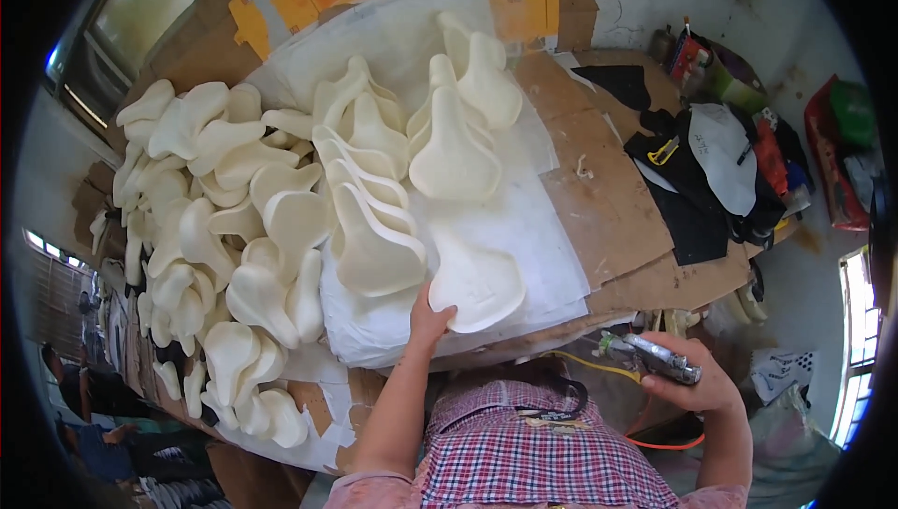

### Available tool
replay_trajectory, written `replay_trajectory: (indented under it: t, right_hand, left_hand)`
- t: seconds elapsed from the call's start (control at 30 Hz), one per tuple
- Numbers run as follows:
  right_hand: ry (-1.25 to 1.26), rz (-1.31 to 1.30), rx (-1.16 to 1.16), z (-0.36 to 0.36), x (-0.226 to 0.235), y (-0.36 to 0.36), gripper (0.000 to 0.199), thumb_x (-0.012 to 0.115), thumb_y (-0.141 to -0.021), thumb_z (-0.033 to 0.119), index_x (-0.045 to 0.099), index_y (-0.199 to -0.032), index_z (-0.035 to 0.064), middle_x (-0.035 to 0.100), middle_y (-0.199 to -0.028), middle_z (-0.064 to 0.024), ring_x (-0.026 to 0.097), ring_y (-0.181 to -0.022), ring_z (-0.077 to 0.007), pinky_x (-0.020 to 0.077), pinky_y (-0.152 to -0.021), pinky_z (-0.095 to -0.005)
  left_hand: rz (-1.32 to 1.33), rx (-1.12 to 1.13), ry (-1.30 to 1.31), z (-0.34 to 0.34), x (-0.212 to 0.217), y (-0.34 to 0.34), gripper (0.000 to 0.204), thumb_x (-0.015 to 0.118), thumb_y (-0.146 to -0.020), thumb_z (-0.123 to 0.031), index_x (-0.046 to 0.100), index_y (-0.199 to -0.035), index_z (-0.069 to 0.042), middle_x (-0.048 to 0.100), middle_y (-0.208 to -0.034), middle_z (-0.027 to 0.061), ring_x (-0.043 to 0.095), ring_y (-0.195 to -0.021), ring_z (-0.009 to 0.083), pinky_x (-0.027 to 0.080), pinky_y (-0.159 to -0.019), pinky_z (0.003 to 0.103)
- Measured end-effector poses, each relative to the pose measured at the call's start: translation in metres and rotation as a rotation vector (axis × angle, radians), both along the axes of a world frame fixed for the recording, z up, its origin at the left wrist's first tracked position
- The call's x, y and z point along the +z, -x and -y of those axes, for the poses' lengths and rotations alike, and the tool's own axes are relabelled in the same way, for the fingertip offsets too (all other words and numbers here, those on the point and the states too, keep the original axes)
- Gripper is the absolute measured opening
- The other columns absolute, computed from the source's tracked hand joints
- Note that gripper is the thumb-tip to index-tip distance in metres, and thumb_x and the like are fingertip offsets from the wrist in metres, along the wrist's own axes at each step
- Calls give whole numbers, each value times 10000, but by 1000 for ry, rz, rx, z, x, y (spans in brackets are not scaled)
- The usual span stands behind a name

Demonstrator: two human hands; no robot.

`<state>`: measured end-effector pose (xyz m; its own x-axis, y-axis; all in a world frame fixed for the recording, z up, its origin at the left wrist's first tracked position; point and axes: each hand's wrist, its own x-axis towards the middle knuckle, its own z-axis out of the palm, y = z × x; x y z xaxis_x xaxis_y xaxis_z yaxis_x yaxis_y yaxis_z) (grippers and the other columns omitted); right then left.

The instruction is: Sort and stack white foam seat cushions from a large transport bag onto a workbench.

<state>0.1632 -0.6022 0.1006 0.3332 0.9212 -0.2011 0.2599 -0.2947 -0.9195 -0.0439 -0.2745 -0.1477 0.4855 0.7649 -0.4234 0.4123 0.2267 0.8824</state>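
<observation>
Covering most of the worktop [636, 219]: a big heap of cream foam saddle pads [215, 228], spilling left and overlapping each other, on white sheeting [533, 228] over brown board. Dark cut pieces and a white panel [722, 158] lie at the far right.

Nearest pad, the foam saddle pad [477, 283], sits at the front edge of the sheeting, apart from the pile. Left hand [427, 320] is on its near rim, thumb on top, fingers hidden under the edge — a loose pinch, not a full wrap.

Judgement: moulded foam, light, springy, matte so not slippery; dents if squeezed. Broad rear rim is the better hold; narrow nose flexes.

Right hand [697, 378] closed around a metal hand tool [659, 357], off the worktop, an orange hose [655, 439] below it.
</observation>
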Motion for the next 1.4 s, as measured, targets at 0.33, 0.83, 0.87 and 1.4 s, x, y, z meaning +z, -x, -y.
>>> replay_trajectory:
  t: [0.33, 0.83, 0.87, 1.4]
  right_hand:
    - [-227, -158, -111, -9, 17, 2, 532, 665, -776, 40, 450, -1255, -46, 612, -890, -78, 576, -803, -131, 464, -742, -275]
    - [-113, -55, 19, -117, 4, 95, 482, 688, -766, 51, 513, -1211, -13, 637, -987, -123, 604, -839, -140, 470, -783, -286]
    - [-178, -42, -60, -117, 4, 97, 486, 689, -767, 57, 511, -1213, -15, 637, -967, -120, 609, -814, -142, 476, -764, -284]
    - [-263, -94, -321, -179, 5, 140, 545, 667, -814, 139, 434, -1271, -45, 616, -873, -74, 579, -810, -133, 466, -752, -280]
  left_hand:
    - [211, 85, -79, -4, 54, 6, 668, 693, -687, 5, 426, -1300, 8, 566, -1162, 118, 564, -1044, 217, 444, -910, 324]
    - [-18, -24, -251, -198, 9, 110, 577, 717, -597, -51, 556, -1151, -48, 600, -1029, 67, 582, -944, 179, 449, -856, 279]
    - [37, -21, -185, -186, 5, 93, 622, 714, -600, -58, 531, -1194, -46, 593, -1056, 89, 575, -980, 204, 451, -864, 300]
    - [1263, 520, -230, -350, 267, 117, 347, 572, -901, -240, 463, -1157, -33, 527, -1085, 60, 597, -834, 212, 509, -729, 331]
